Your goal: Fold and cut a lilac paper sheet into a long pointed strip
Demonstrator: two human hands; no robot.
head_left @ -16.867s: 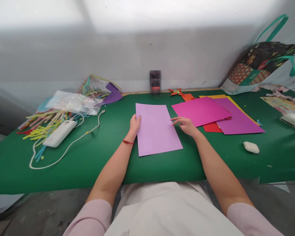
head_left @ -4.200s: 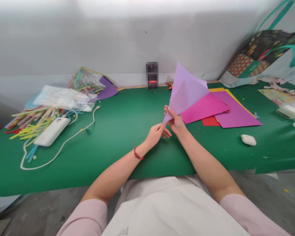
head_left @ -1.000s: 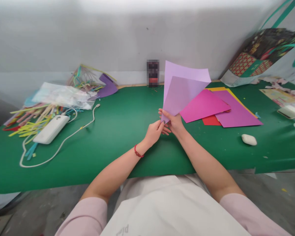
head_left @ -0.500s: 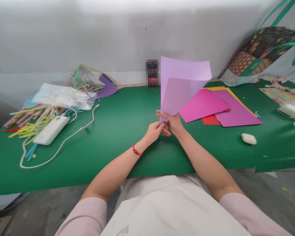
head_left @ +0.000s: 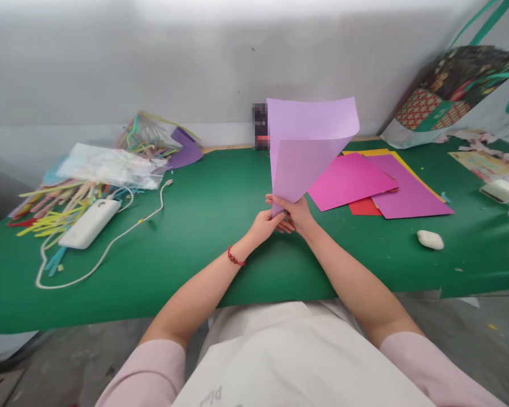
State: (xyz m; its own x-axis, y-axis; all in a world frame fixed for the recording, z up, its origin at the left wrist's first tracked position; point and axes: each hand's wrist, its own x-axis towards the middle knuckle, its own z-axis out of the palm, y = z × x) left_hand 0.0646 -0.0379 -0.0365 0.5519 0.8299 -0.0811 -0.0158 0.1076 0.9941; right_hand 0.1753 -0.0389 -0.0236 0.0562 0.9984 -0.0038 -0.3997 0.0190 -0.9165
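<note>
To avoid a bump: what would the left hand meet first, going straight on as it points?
Probably the right hand, close ahead at the narrow end of the lilac paper; exact gap unclear.

The head view looks forward and down across a table (head_left: 212, 220).

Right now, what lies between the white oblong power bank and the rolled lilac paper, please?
The head view shows a thin white cable, then green tabletop.

We're seeing a pale wall (head_left: 212, 68) up top (brightest along the upper edge), green table (head_left: 203, 220) spanning mid-frame, grey floor (head_left: 80, 362) lower left.
</note>
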